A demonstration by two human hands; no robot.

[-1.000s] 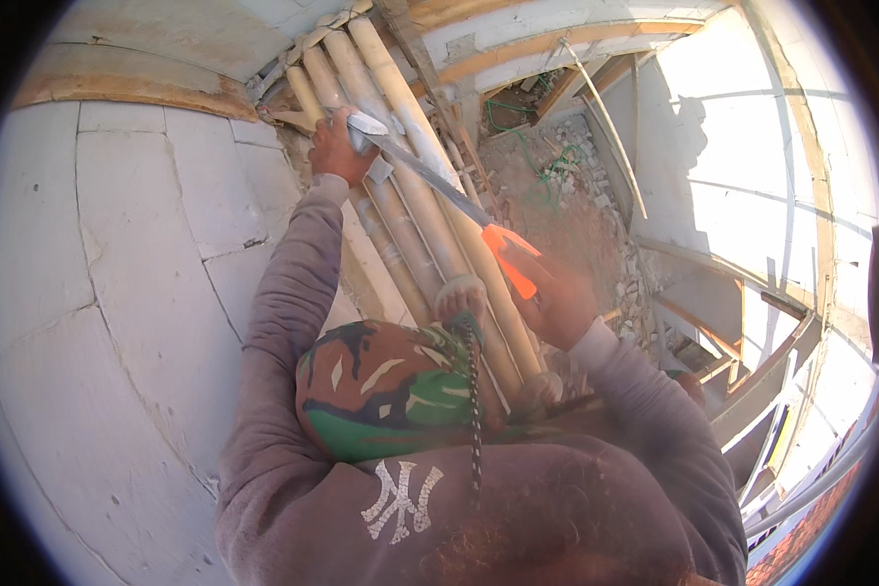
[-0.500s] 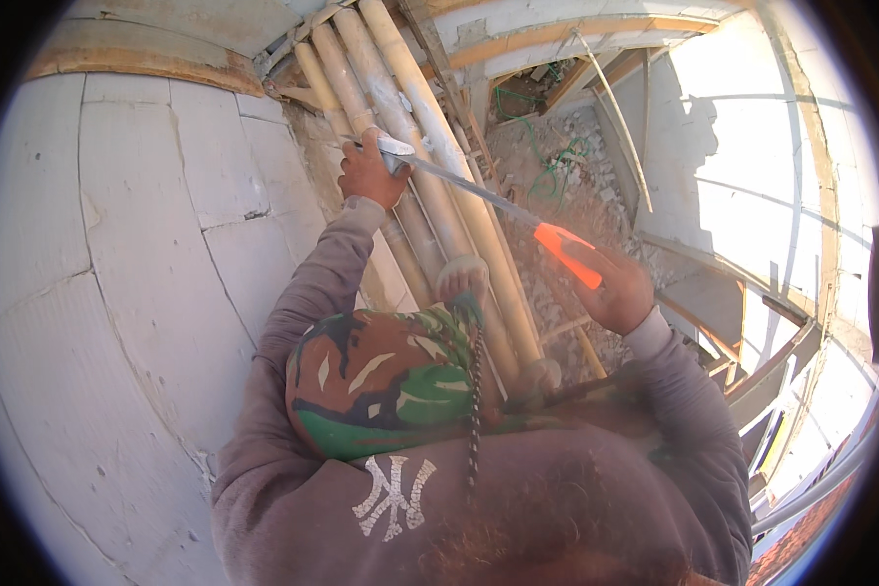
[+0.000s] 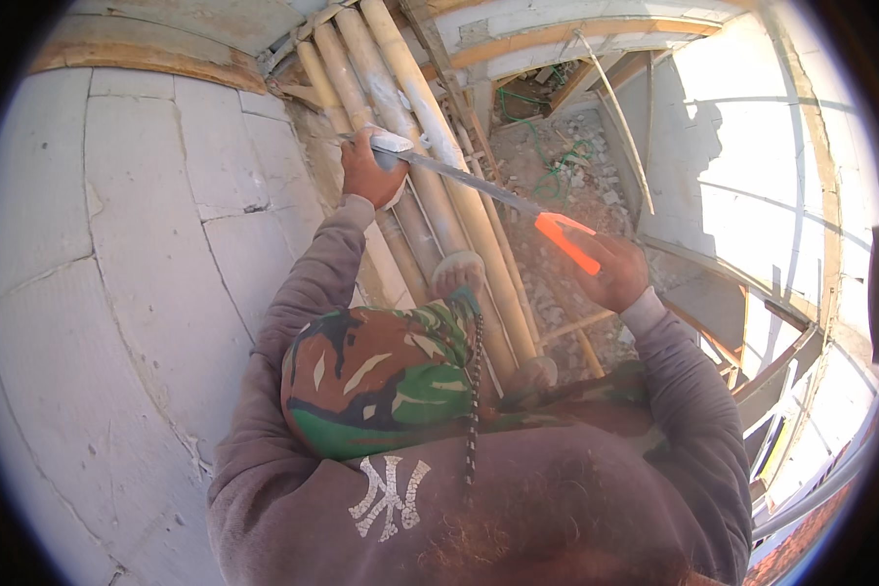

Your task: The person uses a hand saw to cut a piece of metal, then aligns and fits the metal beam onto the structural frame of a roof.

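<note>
My right hand (image 3: 615, 274) is closed around the orange handle of a handsaw (image 3: 479, 186). The grey blade slants up and left across the bamboo poles to my left hand. That left hand (image 3: 369, 174) grips a small white block piece (image 3: 391, 143), with the blade lying against it. Both are above the bamboo poles (image 3: 449, 210), which run side by side as a platform. My bare feet (image 3: 456, 278) rest on the poles. The exact contact between blade and block is partly hidden by the fingers.
A wall of large pale blocks (image 3: 137, 186) rises close on the left. Right of the poles, the rubble-strewn ground (image 3: 596, 166) lies well below, with a green hose (image 3: 564, 174). A thin slanted pole (image 3: 620, 122) and a sunlit white wall (image 3: 752, 127) stand farther right.
My right hand and the orange saw handle have shifted slightly upward, and the blade's angle has changed a little. My left hand still holds the block piece in nearly the same place.
</note>
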